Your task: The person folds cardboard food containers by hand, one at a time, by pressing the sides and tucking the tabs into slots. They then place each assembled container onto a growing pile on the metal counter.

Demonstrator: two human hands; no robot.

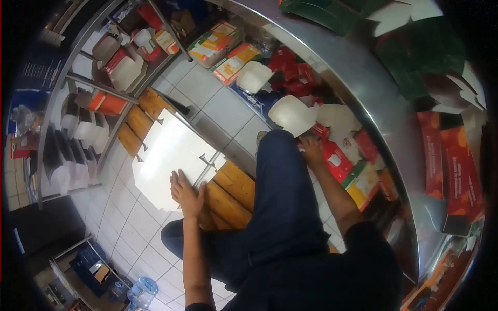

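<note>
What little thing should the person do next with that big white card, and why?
Maybe bring the right hand over to the white card and fold up one side. I think so because the card is notched but lies flat on the wooden bench, and only the left hand is on it.

Carton sheets (174,147) lie on the bench (233,181), right of shelving (104,89).

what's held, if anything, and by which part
Left hand rests on white cardboard near its edge, no grip visible; whether right hand holds anything cannot be told.
</note>
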